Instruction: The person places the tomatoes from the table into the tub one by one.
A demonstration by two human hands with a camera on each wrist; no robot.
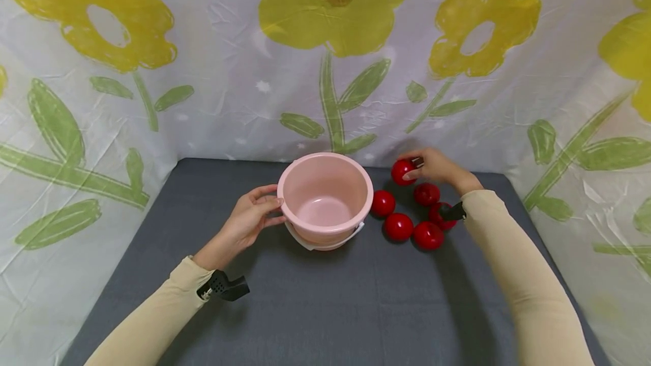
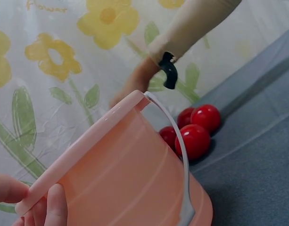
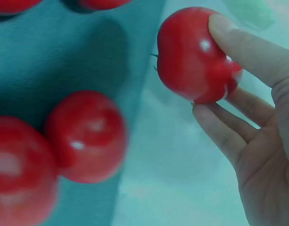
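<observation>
A pink bucket (image 1: 325, 177) stands upright with its mouth facing up. My left hand (image 1: 245, 220) pinches its rim from the left side; in the left wrist view the fingers (image 2: 57, 202) lie at the bucket's edge. Right of the bucket, my right hand (image 1: 434, 165) holds a shiny red tomato (image 1: 402, 172) by its thumb and fingertips. The right wrist view shows that tomato (image 3: 191, 56) raised, with thin sepals at one side. Several other tomatoes (image 1: 398, 227) lie on the table below this hand, one of them partly covered by the wrist camera.
A pale carrying handle (image 1: 351, 237) hangs down the bucket's front. Dark grey cloth covers the table (image 1: 315, 309). Behind and on both sides hangs a white curtain (image 1: 218, 106) printed with yellow flowers. Black cameras (image 1: 224, 286) sit on the wrists.
</observation>
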